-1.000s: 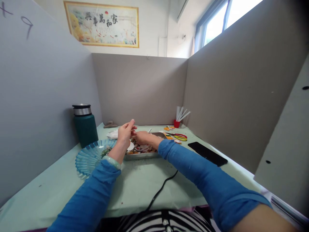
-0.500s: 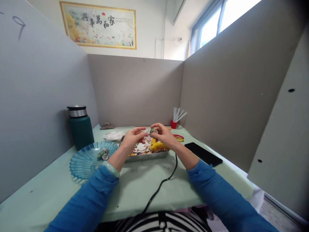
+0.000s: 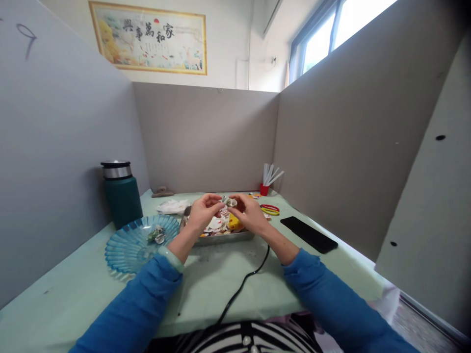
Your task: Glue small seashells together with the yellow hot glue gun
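Over the metal tray (image 3: pixel 225 239), my two hands meet around a small green-and-white piece (image 3: pixel 230 202), too small to name its kind. My right hand (image 3: pixel 250 214) pinches it between thumb and fingers. My left hand (image 3: pixel 204 212) is closed at its other side, fingertips against it or just beside it. Beneath them the tray holds many flat white and coloured bits (image 3: pixel 215 225). A yellow glue gun (image 3: pixel 234 222) lies on these, partly covered by my right hand, its black cord (image 3: pixel 246 279) running to the table's front edge.
To the left, a blue scalloped plate (image 3: pixel 123 252) bears small green and silvery pieces (image 3: pixel 157 235); a dark green bottle (image 3: pixel 123 198) stands behind it. Red-and-yellow-handled scissors (image 3: pixel 271 210), a black phone (image 3: pixel 309 234) and a red cup (image 3: pixel 264 189) of white sticks lie rightward. Partitions (image 3: pixel 206 137) enclose the table.
My hands have come closer together, and the left fingertips now reach the small piece in my right hand. More of the glue gun is covered by my right hand.
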`<move>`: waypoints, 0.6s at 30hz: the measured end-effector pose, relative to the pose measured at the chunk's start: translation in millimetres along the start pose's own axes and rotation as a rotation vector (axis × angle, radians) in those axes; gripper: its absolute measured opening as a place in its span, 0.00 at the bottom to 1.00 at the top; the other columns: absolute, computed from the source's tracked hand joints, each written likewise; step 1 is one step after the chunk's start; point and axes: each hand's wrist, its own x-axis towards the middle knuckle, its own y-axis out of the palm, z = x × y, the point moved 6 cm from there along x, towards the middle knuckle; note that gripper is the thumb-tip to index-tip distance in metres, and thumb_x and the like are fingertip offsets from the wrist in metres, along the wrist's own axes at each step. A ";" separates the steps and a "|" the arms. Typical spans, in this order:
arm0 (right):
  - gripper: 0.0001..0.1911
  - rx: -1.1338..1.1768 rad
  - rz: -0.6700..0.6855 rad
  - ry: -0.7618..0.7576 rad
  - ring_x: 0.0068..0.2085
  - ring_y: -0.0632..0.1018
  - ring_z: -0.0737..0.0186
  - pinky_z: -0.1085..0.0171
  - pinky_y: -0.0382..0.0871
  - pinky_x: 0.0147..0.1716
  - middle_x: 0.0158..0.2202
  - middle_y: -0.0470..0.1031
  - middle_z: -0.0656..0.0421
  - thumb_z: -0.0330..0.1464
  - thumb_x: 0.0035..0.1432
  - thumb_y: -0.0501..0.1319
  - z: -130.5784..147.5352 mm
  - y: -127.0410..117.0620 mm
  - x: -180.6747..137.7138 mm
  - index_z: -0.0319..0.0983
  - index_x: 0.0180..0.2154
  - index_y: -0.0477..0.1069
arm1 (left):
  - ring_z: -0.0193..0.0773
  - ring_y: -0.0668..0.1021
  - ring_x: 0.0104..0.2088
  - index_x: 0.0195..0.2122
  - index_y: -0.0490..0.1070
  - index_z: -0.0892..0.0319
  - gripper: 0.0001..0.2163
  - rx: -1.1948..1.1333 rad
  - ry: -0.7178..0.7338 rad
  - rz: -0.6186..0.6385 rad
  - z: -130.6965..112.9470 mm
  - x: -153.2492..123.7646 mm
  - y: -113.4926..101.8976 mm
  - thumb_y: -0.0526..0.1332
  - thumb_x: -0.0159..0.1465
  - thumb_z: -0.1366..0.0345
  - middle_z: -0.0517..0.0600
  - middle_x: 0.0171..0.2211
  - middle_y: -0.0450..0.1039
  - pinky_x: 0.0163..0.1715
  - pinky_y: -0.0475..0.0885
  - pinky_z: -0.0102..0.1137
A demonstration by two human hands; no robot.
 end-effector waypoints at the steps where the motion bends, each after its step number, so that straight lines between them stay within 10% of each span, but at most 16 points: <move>1: 0.15 -0.024 0.001 -0.013 0.29 0.70 0.67 0.66 0.65 0.32 0.32 0.71 0.59 0.36 0.54 0.62 1.6 0.2 -0.5 0.38 0.44 0.69 | 0.29 0.71 0.18 0.33 0.70 0.63 0.17 0.025 0.028 -0.013 -0.5 0.5 -0.4 0.70 0.46 0.60 0.46 0.23 0.72 0.19 0.67 0.26; 18: 0.16 0.082 -0.024 0.071 0.30 0.72 0.65 0.66 0.66 0.32 0.32 0.73 0.59 0.36 0.53 0.62 -7.6 3.7 -0.5 0.38 0.43 0.70 | 0.32 0.74 0.25 0.35 0.76 0.58 0.07 0.642 0.455 -0.079 -17.2 -12.0 5.8 0.60 0.58 0.64 0.49 0.30 0.78 0.29 0.68 0.28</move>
